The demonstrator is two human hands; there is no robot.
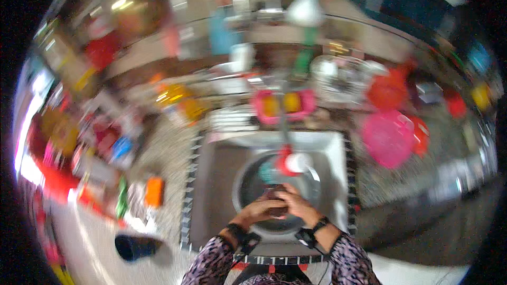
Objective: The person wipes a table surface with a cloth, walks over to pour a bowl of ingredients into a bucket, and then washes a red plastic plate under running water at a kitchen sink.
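My left hand and my right hand meet over a round metal basin. Between them they grip a small dark object, too blurred and covered by fingers to name. The basin stands inside a square sink. Just beyond my fingers a red tap nozzle hangs over the basin, with a white round item beside it. Something teal shows within the basin near the nozzle.
Behind the sink sits a pink holder with yellow items. To the right are a pink bowl, a red vessel and a metal basket. Left lie an orange block and a dark blue cup-like container. Checkered edging borders the sink.
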